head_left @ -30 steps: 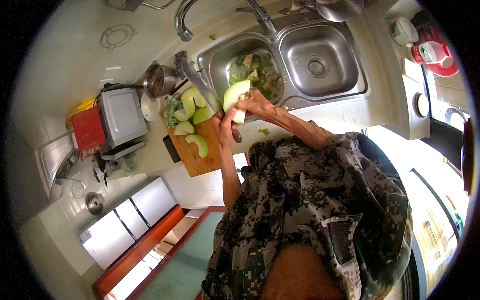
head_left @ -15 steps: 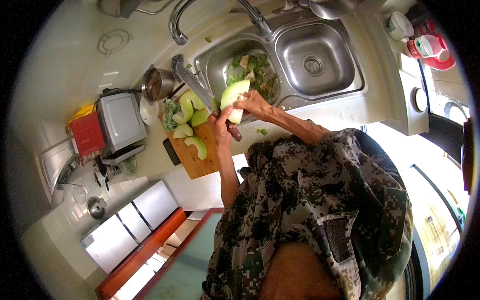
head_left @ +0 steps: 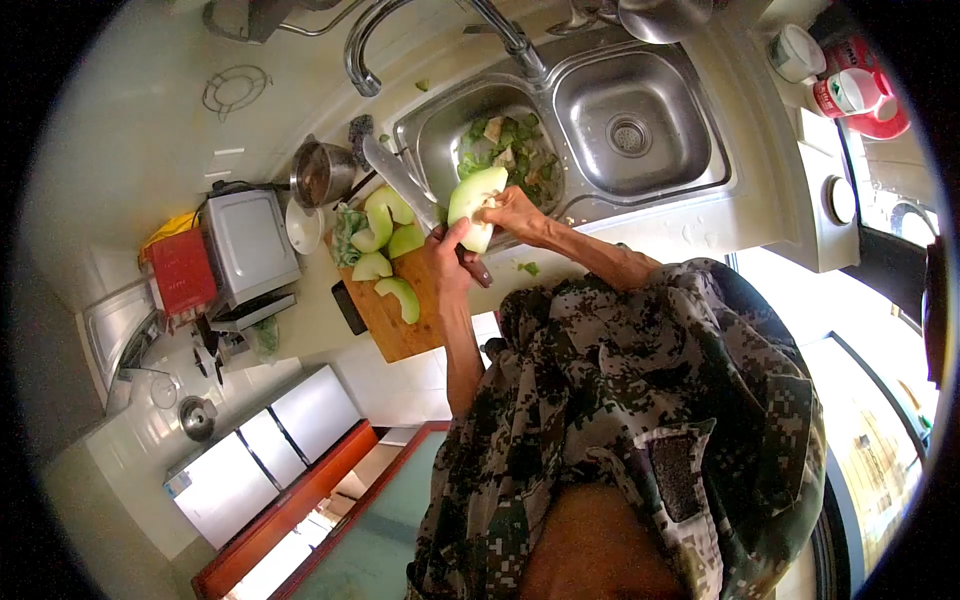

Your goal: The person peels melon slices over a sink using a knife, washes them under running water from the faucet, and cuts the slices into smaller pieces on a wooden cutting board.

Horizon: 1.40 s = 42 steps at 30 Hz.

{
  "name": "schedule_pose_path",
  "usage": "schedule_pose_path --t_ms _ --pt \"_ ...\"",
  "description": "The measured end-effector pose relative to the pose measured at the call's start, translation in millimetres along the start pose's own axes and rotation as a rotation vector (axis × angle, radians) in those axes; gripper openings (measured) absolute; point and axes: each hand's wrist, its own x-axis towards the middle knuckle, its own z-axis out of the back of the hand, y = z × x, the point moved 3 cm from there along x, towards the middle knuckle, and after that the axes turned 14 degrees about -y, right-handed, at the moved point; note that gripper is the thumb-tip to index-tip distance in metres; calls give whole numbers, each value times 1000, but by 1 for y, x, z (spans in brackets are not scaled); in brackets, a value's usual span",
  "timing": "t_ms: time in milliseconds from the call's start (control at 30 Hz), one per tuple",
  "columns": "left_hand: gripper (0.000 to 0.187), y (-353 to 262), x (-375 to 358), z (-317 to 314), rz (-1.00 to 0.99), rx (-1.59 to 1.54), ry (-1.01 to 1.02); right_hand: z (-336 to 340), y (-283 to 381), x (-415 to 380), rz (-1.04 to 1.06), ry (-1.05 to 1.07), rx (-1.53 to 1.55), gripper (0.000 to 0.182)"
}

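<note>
In my left hand [head_left: 448, 252] is a kitchen knife [head_left: 398, 182], its wide blade pointing up and left and its handle end showing below the fingers. The same hand steadies a curved, pale green melon piece [head_left: 476, 200], with the thumb against it. My right hand [head_left: 520, 215] is closed at the piece's inner side, fingertips pressed into the pale pith; what they pinch is partly hidden. The melon is held over the front edge of the left sink basin [head_left: 420, 135]. Several more melon pieces [head_left: 398, 298] lie on the wooden cutting board [head_left: 405, 340] to the left.
Green peelings and pale scraps [head_left: 515, 140] lie in the left basin, under the faucet [head_left: 368, 82]. A right basin [head_left: 640, 95] adjoins it. Left of the board are a metal pot [head_left: 322, 172], a white bowl [head_left: 303, 230] and a white boxy appliance [head_left: 250, 240].
The view has shifted slightly, so everything sits a little to the right and lower. Both hands keep their hold on the melon piece and knife; the right fingers have moved little.
</note>
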Motion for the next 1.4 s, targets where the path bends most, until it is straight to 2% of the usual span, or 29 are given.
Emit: schedule_pose_path --t_ms 167,467,533,667,867,933,967,1067,1133,1233,1267,1333,1367,1400 --pt "22 9 1 -3 39 -91 38 2 4 0 -13 52 -38 21" --pt "26 14 7 -1 44 -128 22 1 14 -1 -39 42 -77 32" --pt "28 14 7 -2 65 -149 29 1 16 -1 28 41 -92 32" --pt "29 24 15 5 110 -186 43 1 18 -1 33 50 -27 28" --pt "36 22 9 -2 142 -225 94 5 6 3 -53 84 -47 19" --pt "35 24 5 -6 161 -450 -26 4 -2 5 -33 118 78 19" --pt "32 22 6 -7 149 -455 25 2 -1 6 -30 118 79 19" --pt "30 15 8 -15 114 -473 112 -4 2 16 -51 37 70 12" --pt "29 10 9 -15 87 -496 73 0 2 20 -148 -122 -31 17" --pt "24 12 12 -11 0 -350 22 23 3 41 334 38 -458 39" --pt "25 18 14 -5 -41 -247 -23 28 -1 46 417 1 -598 38" --pt "24 18 14 -2 -40 -231 -33 32 -2 41 890 -169 -926 41" --pt "20 11 7 -7 -60 -218 -59 28 14 30 887 -162 -927 41" --pt "17 6 3 -11 -81 -207 -85 28 25 22 569 -3 -745 43"
